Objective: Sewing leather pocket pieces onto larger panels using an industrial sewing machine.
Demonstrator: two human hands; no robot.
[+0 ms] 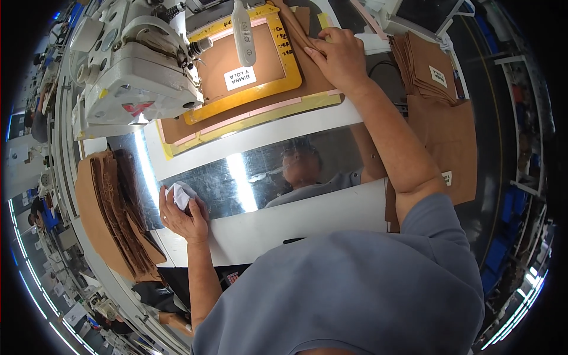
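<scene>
My left hand (184, 218) is curled around a crumpled white cloth (181, 196), on the left end of a shiny metal plate (219, 183). Farther off to the right, my right hand (342, 58) pinches the folded edge of a brown leather-like sheet (296, 31). That sheet lies at the right side of a yellow frame (293, 71), which clamps more brown material. A small white label with dark print (239, 77) rests inside the frame. My right fingertips are partly hidden by the hand itself.
A white sewing machine head (139, 77) overhangs the frame's left side. A white handheld device (243, 35) hangs above the frame. Brown panels are stacked at the left (112, 216) and far right (420, 68); another brown panel (455, 136) lies below the right stack.
</scene>
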